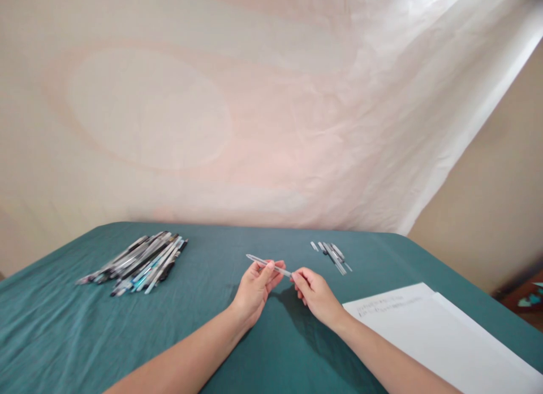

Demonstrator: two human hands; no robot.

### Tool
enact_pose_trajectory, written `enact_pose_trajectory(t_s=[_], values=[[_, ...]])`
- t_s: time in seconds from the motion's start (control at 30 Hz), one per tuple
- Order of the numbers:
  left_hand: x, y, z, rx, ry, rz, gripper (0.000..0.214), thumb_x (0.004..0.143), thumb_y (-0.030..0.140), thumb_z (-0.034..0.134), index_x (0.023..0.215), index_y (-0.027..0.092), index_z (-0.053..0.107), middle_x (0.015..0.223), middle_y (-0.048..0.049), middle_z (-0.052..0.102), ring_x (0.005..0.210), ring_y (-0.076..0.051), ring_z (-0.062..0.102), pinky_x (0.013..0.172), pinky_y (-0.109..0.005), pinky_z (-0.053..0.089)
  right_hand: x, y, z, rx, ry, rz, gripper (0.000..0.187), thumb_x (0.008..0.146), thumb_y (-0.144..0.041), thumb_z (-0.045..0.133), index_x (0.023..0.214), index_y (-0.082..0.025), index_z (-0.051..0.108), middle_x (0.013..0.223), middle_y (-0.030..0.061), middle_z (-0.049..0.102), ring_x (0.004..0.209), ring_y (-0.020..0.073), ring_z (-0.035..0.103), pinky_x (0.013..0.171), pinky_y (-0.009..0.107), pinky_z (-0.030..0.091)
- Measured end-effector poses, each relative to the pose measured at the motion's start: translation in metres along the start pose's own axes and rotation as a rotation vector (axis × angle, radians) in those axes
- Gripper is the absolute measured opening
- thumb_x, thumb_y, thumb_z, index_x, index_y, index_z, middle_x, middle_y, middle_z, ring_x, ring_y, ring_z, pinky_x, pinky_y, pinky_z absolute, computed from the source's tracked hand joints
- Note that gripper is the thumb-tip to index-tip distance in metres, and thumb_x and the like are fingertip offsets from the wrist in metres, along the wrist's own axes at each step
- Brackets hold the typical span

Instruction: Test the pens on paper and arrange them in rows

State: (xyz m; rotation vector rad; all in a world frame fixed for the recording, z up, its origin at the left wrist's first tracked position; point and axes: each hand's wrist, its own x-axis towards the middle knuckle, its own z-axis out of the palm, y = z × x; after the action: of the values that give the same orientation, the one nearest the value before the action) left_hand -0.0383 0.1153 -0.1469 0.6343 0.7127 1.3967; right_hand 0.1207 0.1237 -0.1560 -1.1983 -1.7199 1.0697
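A slim, clear pen (257, 260) is held above the middle of the table, slanting with its pointed end up to the left. My left hand (255, 286) pinches its barrel between thumb and fingers. At the pen's other end, my right hand (314, 292) is closed on the tip of it with thumb and forefinger. Whether that end carries a cap is too small to tell. Both hands are off the cloth, and a shadow falls beneath them.
On the left of the green-covered table (220, 348) lies a heap of many pens (144, 261). A small group of pens and caps (335, 258) lies at the back right. White paper sheets (436, 332) with some handwriting are at the right. A pale cloth (271, 111) hangs behind.
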Motion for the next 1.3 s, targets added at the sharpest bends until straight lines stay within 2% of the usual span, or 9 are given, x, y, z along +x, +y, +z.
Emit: enact_pose_trajectory(t_s=[0.1, 0.27, 0.5, 0.7, 0.9, 1.1, 1.23, 1.3], values=[[0.0003, -0.0004, 0.0000, -0.009, 0.007, 0.011, 0.016, 0.074, 0.020, 0.062, 0.081, 0.014, 0.049, 0.091, -0.0082, 0.065, 0.091, -0.016, 0.060, 0.088, -0.030, 0.045, 0.0018, 0.0003, -0.0007, 0.034, -0.018, -0.001, 0.035, 0.077, -0.052, 0.047, 0.079, -0.018, 0.053, 0.056, -0.0031, 0.050, 0.044, 0.0080, 0.044, 0.040, 0.018, 0.035], [-0.0004, -0.0025, 0.0001, -0.002, -0.024, 0.008, 0.018, 0.073, 0.023, 0.063, 0.082, 0.014, 0.051, 0.092, -0.0082, 0.065, 0.090, -0.015, 0.060, 0.087, -0.029, 0.045, 0.0062, 0.0021, -0.0013, 0.153, -0.061, 0.094, 0.051, 0.080, -0.059, 0.033, 0.071, -0.014, 0.055, 0.057, 0.0003, 0.053, 0.043, 0.0080, 0.046, 0.038, 0.018, 0.035], [0.0010, -0.0036, -0.0028, 0.003, -0.027, 0.012, 0.018, 0.072, 0.024, 0.064, 0.081, 0.014, 0.052, 0.092, -0.0078, 0.065, 0.090, -0.015, 0.060, 0.087, -0.030, 0.045, 0.0073, 0.0061, -0.0041, 0.135, -0.032, 0.064, 0.039, 0.075, -0.054, 0.048, 0.072, -0.016, 0.055, 0.057, -0.0024, 0.052, 0.043, 0.0066, 0.043, 0.038, 0.017, 0.034], [0.0013, -0.0038, -0.0023, 0.000, -0.030, 0.023, 0.018, 0.073, 0.024, 0.063, 0.082, 0.014, 0.051, 0.094, -0.0085, 0.064, 0.093, -0.016, 0.059, 0.089, -0.030, 0.044, 0.0088, 0.0034, -0.0046, 0.195, -0.110, 0.137, 0.049, 0.079, -0.057, 0.037, 0.074, -0.012, 0.058, 0.059, 0.0018, 0.056, 0.044, 0.0075, 0.047, 0.036, 0.017, 0.032], [-0.0002, -0.0024, -0.0017, 0.013, -0.013, 0.011, 0.016, 0.075, 0.023, 0.061, 0.082, 0.014, 0.050, 0.093, -0.0086, 0.065, 0.090, -0.015, 0.060, 0.088, -0.030, 0.045, 0.0080, 0.0009, -0.0064, 0.205, -0.094, 0.109, 0.038, 0.074, -0.051, 0.052, 0.076, -0.014, 0.058, 0.062, -0.0006, 0.057, 0.044, 0.0051, 0.044, 0.037, 0.016, 0.033], [0.0018, -0.0022, -0.0018, 0.001, 0.010, 0.006, 0.016, 0.074, 0.021, 0.062, 0.082, 0.015, 0.049, 0.091, -0.0080, 0.065, 0.093, -0.016, 0.059, 0.087, -0.029, 0.045, 0.0085, 0.0011, -0.0069, 0.226, -0.136, 0.174, 0.049, 0.078, -0.057, 0.041, 0.073, -0.012, 0.059, 0.060, 0.0025, 0.058, 0.045, 0.0070, 0.048, 0.037, 0.017, 0.033], [0.0038, -0.0030, -0.0036, -0.002, 0.022, -0.004, 0.016, 0.074, 0.021, 0.062, 0.082, 0.015, 0.049, 0.093, -0.0085, 0.065, 0.092, -0.016, 0.060, 0.086, -0.029, 0.046, 0.0075, 0.0000, -0.0081, 0.219, -0.104, 0.127, 0.038, 0.072, -0.052, 0.055, 0.073, -0.014, 0.056, 0.057, -0.0024, 0.053, 0.043, 0.0052, 0.044, 0.038, 0.016, 0.033], [0.0042, -0.0037, -0.0047, -0.003, 0.025, -0.003, 0.016, 0.074, 0.021, 0.062, 0.081, 0.015, 0.049, 0.093, -0.0086, 0.065, 0.093, -0.016, 0.060, 0.086, -0.029, 0.046, 0.0075, -0.0010, -0.0083, 0.226, -0.108, 0.115, 0.037, 0.071, -0.051, 0.056, 0.075, -0.015, 0.056, 0.058, -0.0029, 0.054, 0.042, 0.0046, 0.043, 0.038, 0.016, 0.033]])
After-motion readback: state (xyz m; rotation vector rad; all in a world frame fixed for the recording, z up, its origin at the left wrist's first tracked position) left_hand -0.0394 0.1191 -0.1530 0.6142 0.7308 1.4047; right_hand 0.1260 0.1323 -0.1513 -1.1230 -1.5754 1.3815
